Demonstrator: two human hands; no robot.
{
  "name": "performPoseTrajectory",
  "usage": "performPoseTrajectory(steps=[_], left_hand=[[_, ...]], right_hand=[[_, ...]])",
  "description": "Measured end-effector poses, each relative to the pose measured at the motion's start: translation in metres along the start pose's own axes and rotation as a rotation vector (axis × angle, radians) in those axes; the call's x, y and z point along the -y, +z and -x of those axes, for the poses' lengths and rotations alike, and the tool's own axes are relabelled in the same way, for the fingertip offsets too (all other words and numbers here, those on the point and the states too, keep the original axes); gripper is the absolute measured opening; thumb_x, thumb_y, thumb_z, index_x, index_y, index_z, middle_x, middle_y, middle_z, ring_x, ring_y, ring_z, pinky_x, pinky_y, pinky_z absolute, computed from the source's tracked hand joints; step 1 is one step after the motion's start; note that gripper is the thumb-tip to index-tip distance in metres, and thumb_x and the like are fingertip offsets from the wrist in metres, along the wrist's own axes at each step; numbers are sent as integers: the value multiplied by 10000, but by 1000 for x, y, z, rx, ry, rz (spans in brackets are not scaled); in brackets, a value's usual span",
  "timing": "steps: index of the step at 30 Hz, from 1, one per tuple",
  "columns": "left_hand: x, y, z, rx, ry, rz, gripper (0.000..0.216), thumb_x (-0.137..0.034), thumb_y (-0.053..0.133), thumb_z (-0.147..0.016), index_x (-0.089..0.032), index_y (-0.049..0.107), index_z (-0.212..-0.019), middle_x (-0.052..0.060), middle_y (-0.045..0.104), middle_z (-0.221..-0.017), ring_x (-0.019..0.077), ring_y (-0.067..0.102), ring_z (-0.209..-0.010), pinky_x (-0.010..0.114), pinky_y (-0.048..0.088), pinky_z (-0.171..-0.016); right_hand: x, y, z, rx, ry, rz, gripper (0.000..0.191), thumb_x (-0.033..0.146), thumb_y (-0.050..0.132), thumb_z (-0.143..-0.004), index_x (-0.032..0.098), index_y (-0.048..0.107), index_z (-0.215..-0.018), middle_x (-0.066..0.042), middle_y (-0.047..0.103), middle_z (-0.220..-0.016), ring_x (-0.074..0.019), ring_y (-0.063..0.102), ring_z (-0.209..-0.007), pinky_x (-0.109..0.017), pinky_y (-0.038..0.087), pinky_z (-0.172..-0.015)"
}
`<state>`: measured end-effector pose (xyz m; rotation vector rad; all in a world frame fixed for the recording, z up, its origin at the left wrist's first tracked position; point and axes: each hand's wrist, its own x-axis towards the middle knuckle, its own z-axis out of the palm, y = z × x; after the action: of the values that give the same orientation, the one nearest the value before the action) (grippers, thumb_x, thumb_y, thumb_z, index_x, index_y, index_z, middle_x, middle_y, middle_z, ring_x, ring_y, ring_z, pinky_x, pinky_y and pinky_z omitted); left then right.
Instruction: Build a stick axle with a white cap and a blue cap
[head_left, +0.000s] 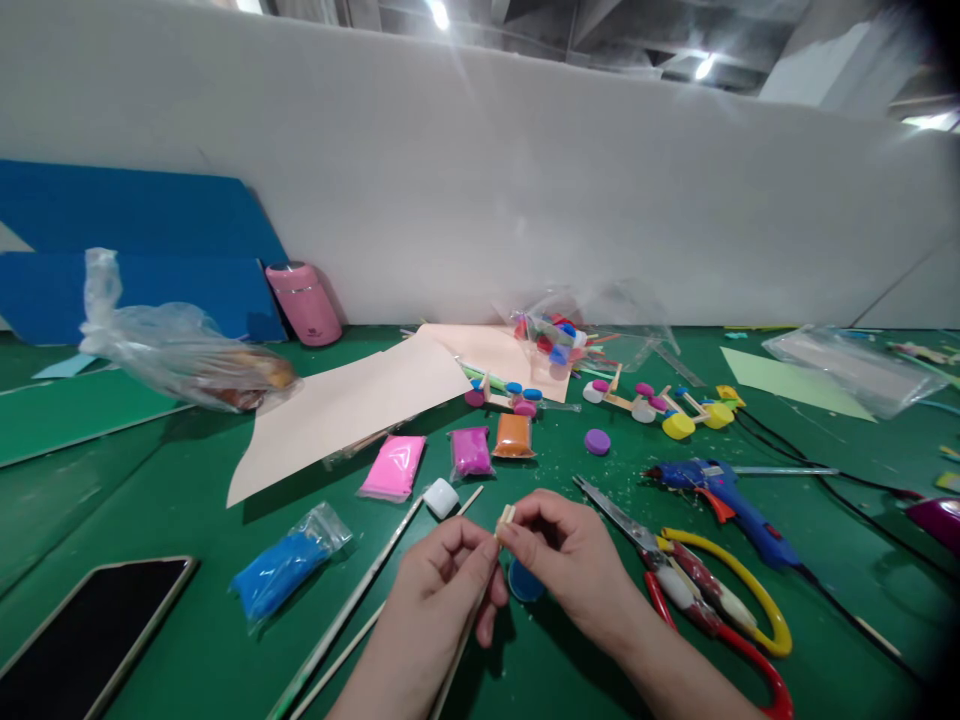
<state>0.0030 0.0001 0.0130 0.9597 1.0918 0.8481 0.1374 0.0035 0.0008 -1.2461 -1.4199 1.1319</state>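
Note:
Low in the middle of the head view, my left hand (442,585) and my right hand (574,560) meet over the green table (150,480). Both pinch a thin wooden stick (504,520) whose pale end pokes up between the fingertips. Under my right hand lies a blue bottle cap (523,584). Longer wooden sticks (352,600) run diagonally beneath my left hand. A white cap (441,497) lies just beyond my fingers.
Scissors with red and yellow handles (697,585) and a blue glue gun (724,495) lie to the right. Bags of blue (285,565), pink (392,467), magenta (471,452) and orange clay (514,436) lie ahead, beside peach paper (345,405). A phone (82,635) lies front left.

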Motion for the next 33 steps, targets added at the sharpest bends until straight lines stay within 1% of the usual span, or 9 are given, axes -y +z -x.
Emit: performPoseTrajectory(steps=[4, 8, 11, 16, 20, 25, 33], left_hand=[[-1, 1, 1, 14, -11, 13, 221, -290, 557, -752, -147, 477, -604, -46, 528, -469, 41, 392, -359, 160, 264, -395], [-1, 3, 1, -12, 0, 31, 206, -279, 557, -757, -149, 482, -616, -43, 534, -486, 41, 393, -369, 159, 268, -402], [1, 2, 1, -5, -10, 43, 210, -281, 565, -750, -148, 483, -610, -42, 534, -480, 43, 394, -367, 161, 272, -400], [2, 0, 1, 21, -9, 21, 208, -271, 549, -765, -143, 483, -614, -41, 536, -483, 39, 397, -366, 157, 274, -401], [2, 0, 2, 10, 2, 10, 205, -268, 534, -778, -145, 475, -624, -49, 525, -486, 37, 386, -373, 154, 270, -404], [2, 0, -1, 6, -20, 20, 197, -262, 548, -763, -146, 475, -622, -51, 518, -471, 38, 380, -368, 155, 266, -399], [-1, 0, 0, 20, -32, 47, 215, -295, 580, -738, -148, 488, -610, -39, 545, -486, 42, 405, -372, 160, 284, -398]], right_hand=[[0, 0, 0, 3, 6, -5, 117, 247, 574, -744, 142, 580, -693, 21, 479, -634, -89, 409, -544, -205, 339, -496], [1, 0, 0, 3, 14, -10, 124, 258, 574, -746, 146, 577, -692, 21, 480, -630, -89, 406, -542, -205, 339, -493], [2, 0, 0, 5, 23, -13, 132, 272, 576, -741, 152, 573, -685, 22, 479, -620, -91, 403, -534, -205, 338, -487], [3, 0, 1, 1, 26, -20, 124, 260, 575, -738, 149, 570, -682, 21, 477, -621, -91, 399, -535, -205, 332, -487], [2, 0, 1, 7, 24, -18, 123, 260, 575, -738, 149, 570, -684, 23, 475, -620, -92, 402, -538, -206, 333, -492], [0, 0, 0, 8, 15, -9, 144, 289, 577, -737, 153, 579, -690, 21, 481, -627, -93, 406, -538, -209, 345, -498], [1, 0, 1, 6, 24, -18, 139, 278, 577, -739, 149, 573, -688, 22, 475, -617, -90, 396, -536, -206, 332, -488]])
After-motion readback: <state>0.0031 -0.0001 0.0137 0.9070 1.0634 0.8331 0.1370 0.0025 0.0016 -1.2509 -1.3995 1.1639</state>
